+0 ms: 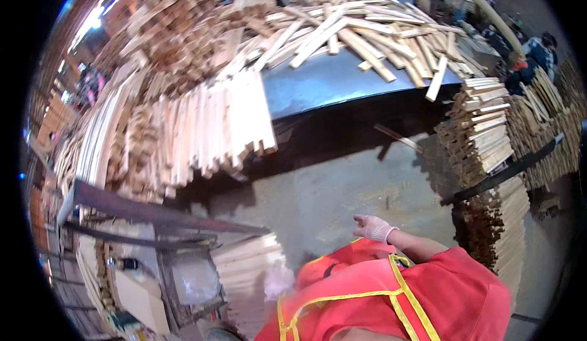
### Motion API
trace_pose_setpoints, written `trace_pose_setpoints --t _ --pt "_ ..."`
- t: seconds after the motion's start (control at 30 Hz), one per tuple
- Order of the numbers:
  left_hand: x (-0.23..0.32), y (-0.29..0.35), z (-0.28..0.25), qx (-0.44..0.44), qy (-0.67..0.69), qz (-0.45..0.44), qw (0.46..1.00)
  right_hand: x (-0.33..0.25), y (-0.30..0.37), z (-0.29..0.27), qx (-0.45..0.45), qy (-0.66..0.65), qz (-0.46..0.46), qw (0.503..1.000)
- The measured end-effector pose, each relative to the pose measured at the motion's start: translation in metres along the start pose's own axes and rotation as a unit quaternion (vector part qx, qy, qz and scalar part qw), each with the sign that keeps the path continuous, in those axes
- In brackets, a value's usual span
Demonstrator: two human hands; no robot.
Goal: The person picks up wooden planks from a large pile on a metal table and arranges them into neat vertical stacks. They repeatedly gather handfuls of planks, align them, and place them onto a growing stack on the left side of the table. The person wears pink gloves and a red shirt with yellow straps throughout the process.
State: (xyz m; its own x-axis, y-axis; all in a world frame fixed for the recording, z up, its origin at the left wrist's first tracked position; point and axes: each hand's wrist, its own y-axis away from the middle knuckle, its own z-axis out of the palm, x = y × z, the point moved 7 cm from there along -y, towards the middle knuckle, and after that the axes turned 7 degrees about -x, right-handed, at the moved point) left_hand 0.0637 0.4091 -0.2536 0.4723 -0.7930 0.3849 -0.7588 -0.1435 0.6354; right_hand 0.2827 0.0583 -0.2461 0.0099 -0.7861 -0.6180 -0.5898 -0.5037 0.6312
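My right hand (374,228), in a pale knitted glove, hangs in front of my red apron with yellow trim (342,280). Its fingers reach toward the left, somewhat apart, and nothing shows in them. My left hand (279,282), also pale-gloved and smeared by motion, is low beside my apron. It lies over the right edge of a stack of light wooden strips (247,264); whether it touches them I cannot tell. Farther off, a row of wooden strips (214,124) overhangs the near left edge of a blue metal table (324,84).
Loose wooden sticks (367,35) lie heaped on the table. Stacked sticks (486,124) stand at the right, beside a dark metal bar (507,173). A dark metal rail (153,209) crosses at the left. One stick (397,138) lies on the concrete floor (342,188). Another person (541,54) is far right.
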Motion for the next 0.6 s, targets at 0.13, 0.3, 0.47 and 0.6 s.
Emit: trace_pose_setpoints --t 0.13,0.3,0.47,0.6 --pt "0.088 -0.120 -0.074 0.095 -0.027 0.093 0.991 0.046 -0.028 -0.071 0.109 -0.076 -0.009 0.991" --pt "0.207 -0.179 -0.149 0.101 -0.055 0.172 0.978 0.067 -0.037 -0.167 0.144 -0.080 0.099 0.981" --pt "0.265 -0.271 -0.180 0.105 -0.092 0.333 0.932 0.117 -0.047 -0.265 0.246 -0.205 0.152 0.935" --pt "0.386 -0.337 -0.216 -0.026 -0.187 0.374 0.908 0.202 -0.040 -0.336 0.432 -0.389 0.134 0.803"
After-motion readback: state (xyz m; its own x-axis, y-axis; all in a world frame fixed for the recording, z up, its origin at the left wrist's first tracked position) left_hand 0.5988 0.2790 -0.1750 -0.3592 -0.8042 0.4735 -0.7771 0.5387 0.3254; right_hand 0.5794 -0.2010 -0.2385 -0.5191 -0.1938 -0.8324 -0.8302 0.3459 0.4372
